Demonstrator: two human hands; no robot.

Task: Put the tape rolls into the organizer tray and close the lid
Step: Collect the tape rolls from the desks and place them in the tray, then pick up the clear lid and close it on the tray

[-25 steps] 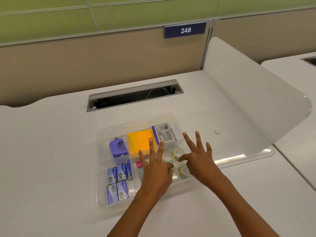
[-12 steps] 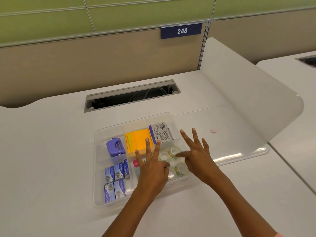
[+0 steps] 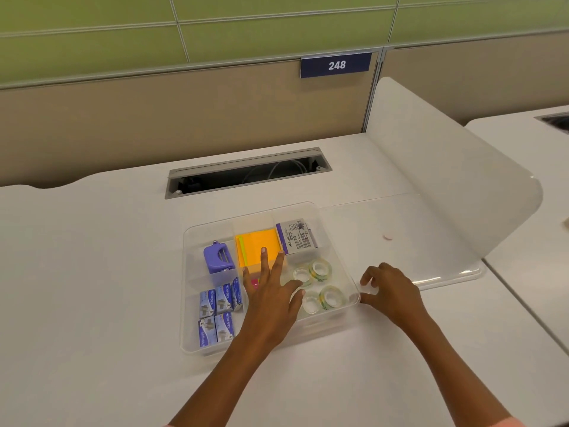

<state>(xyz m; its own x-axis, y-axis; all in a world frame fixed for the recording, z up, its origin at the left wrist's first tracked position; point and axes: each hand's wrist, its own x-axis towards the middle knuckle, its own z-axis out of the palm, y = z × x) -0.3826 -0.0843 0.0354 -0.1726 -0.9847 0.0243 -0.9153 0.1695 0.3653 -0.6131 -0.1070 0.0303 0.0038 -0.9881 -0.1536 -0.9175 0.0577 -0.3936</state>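
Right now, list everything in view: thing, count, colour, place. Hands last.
organizer tray: 1, clear, desk centre, open
lid: 1, clear, flat on the desk right of the tray
tape rolls: 4, clear, tray's right compartment
sticky notes: 1 pad, orange, rear middle compartment
small box: 1, white and purple, rear right compartment
purple tool: 1, rear left compartment
staple boxes: 5, blue, front left compartment
cable slot: 1, grey, behind the tray
number plate: 1, navy, reads 248, on the partition
left hand: open, over the tray
right hand: fingers curled, at the tray's right front corner
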